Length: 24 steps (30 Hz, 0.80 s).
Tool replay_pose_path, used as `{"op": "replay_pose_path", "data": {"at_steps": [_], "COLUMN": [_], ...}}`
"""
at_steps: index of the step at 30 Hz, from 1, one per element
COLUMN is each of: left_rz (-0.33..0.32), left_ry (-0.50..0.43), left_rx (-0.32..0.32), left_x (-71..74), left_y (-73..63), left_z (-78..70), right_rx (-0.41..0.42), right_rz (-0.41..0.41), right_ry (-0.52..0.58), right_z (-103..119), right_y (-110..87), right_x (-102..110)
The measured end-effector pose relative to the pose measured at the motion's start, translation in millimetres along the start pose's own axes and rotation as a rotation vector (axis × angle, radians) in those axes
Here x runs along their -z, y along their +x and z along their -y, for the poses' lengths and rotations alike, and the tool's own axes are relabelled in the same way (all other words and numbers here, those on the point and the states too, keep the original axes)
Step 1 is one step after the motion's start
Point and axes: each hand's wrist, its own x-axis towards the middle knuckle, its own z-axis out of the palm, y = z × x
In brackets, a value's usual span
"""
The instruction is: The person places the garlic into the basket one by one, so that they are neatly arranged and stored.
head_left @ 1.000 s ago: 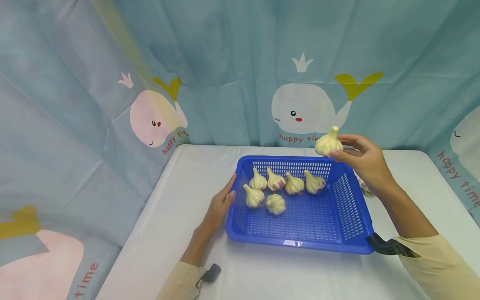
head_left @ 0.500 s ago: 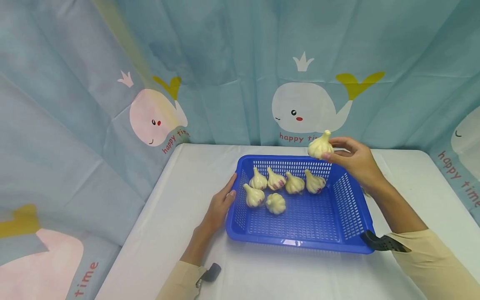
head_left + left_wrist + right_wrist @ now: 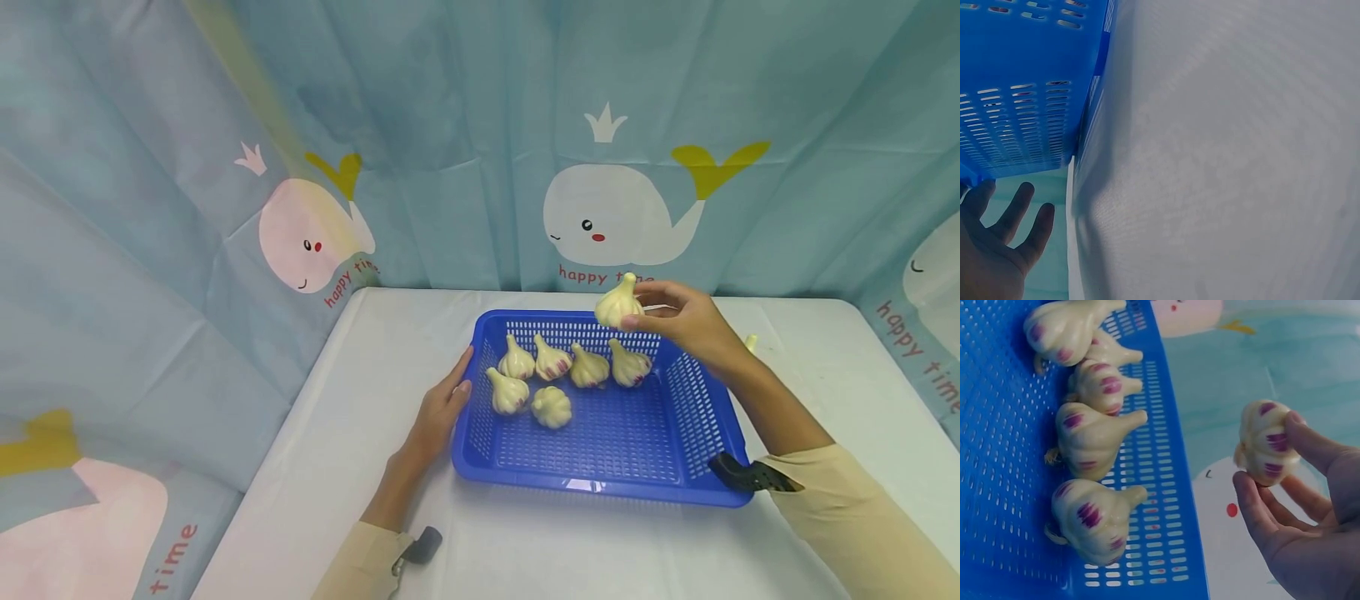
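My right hand (image 3: 686,327) pinches a pale garlic bulb (image 3: 617,308) by its side, stem up, above the far rim of a blue plastic basket (image 3: 607,454). In the right wrist view the held bulb (image 3: 1267,442) shows purple streaks between thumb and fingertips. Inside the basket several garlic bulbs (image 3: 552,360) lie along the far wall and left side. At the basket's left wall rests my left hand (image 3: 435,417); in the left wrist view its fingers (image 3: 1013,212) are extended and spread, with one fingertip touching the rim.
The basket stands on a white-covered table (image 3: 360,400). Behind my right wrist peeks the stem of another garlic bulb (image 3: 752,342), mostly hidden. A blue curtain (image 3: 450,225) with whale prints hangs behind the table and along its sides.
My right hand has moved left and slightly down with the garlic bulb, further over the basket's far rim. The left hand and the basket have stayed in place.
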Motion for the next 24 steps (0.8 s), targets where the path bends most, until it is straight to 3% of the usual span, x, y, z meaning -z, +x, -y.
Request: {"op": "replay_pose_path", "data": {"at_steps": [7, 14, 24], "left_rz": [-0.002, -0.006, -0.004], "left_ry": [-0.008, -0.003, 0.003], "left_rx": [-0.007, -0.004, 0.009], "left_x": [-0.2, -0.6, -0.7], "left_y": [0.2, 0.6, 0.0], "left_z": [1.0, 0.8, 0.2], "right_rx": [-0.041, -0.073, -0.025], "right_rz": [0.073, 0.111, 0.148], "right_ry": [0.017, -0.051, -0.125], "right_z": [-2.9, -3.4, -4.6], "right_y": [5.8, 8.0, 10.8], "right_x": [-3.4, -3.8, -9.0]}}
